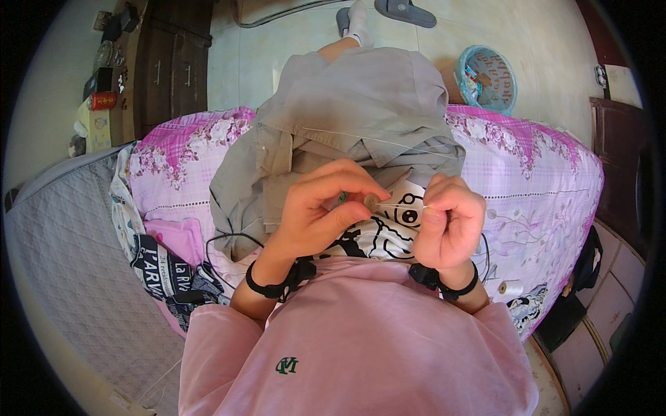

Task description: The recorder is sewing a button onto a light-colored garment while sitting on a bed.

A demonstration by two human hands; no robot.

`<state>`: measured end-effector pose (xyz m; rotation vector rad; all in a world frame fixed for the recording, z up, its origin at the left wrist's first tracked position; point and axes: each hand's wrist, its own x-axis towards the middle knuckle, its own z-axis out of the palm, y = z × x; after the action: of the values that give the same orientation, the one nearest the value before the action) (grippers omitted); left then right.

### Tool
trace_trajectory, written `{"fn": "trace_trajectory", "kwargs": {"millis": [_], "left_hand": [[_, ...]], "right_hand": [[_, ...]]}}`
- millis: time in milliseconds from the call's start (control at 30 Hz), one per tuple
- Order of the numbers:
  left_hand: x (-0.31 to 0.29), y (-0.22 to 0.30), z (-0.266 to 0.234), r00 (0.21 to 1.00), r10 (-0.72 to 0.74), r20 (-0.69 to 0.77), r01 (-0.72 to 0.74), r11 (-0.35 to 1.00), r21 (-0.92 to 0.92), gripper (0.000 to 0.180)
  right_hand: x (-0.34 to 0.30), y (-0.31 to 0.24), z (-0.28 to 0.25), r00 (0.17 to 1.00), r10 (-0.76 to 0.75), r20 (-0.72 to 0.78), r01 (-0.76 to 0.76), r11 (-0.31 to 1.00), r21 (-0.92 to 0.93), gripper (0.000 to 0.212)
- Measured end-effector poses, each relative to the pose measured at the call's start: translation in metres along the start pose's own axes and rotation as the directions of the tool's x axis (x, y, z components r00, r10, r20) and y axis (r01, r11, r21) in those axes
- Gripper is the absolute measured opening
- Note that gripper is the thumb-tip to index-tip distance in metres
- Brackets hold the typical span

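Note:
My left hand [309, 211] pinches a small round greyish button [372, 202] between thumb and fingertips, above my lap. From the button a taut white thread [399, 205] runs to my right hand [452, 220], whose thumb and curled fingers are pressed together on it. Whether a needle is also in that pinch is too small to tell. Beneath both hands lies a white cloth [388, 236] with black cartoon prints. Grey fabric [361, 90] covers my lap, and another long pale strand [381, 142] stretches across it. A bit of green shows inside my left hand's curl.
I sit on a bed with a purple floral sheet [548, 187]. A white thread spool [512, 288] lies to my right. Beyond the bed stands a blue-lined waste bin [510, 83]. Printed cloths [163, 270] lie at my left, beside a grey quilted surface [62, 229].

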<state>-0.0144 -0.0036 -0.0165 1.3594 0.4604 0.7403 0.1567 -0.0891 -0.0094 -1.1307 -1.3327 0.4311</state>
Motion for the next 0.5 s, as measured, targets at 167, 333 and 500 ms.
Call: {"fn": "trace_trajectory", "kwargs": {"millis": [167, 333, 500], "left_hand": [[0.0, 0.0, 0.0, 1.0, 0.0, 0.012, -0.001, 1.0, 0.028, 0.016], [0.0, -0.001, 0.002, 1.0, 0.0, 0.007, 0.0, 1.0, 0.019, 0.016], [-0.002, -0.004, 0.0, 1.0, -0.003, 0.02, 0.004, 1.0, -0.021, 0.016]], "right_hand": [[-0.008, -0.001, 0.001, 0.991, 0.088, -0.104, -0.075, 0.989, 0.13, 0.012], [-0.011, 0.0, -0.002, 0.99, 0.131, -0.047, -0.126, 0.987, 0.1, 0.013], [-0.01, -0.003, 0.001, 0.963, 0.261, -0.068, -0.253, 0.962, 0.104, 0.016]]}}
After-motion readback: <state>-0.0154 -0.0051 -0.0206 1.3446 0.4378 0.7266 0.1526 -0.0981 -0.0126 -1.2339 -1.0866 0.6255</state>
